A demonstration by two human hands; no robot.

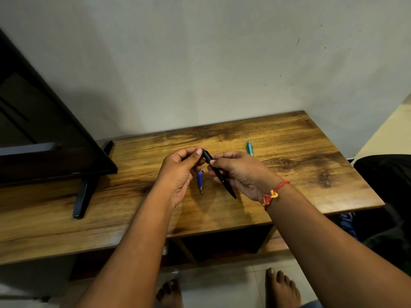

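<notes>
The left hand (180, 172) closes its grip on the top end of a slim black plastic pen (228, 187), thumb against fingers. The right hand (242, 174), just beside it, grips the barrel. The pen's long axis slants from the left fingertips toward the person, tip free, above the wooden surface (289, 152). A blue pen (200, 180) lies beneath it.

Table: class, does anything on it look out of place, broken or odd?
A tiny pale loose bit lies on the table by the blue pen, under the held black pen; too small to identify. The blue pen looks short, perhaps only half a pen. Nothing is spilled.
</notes>
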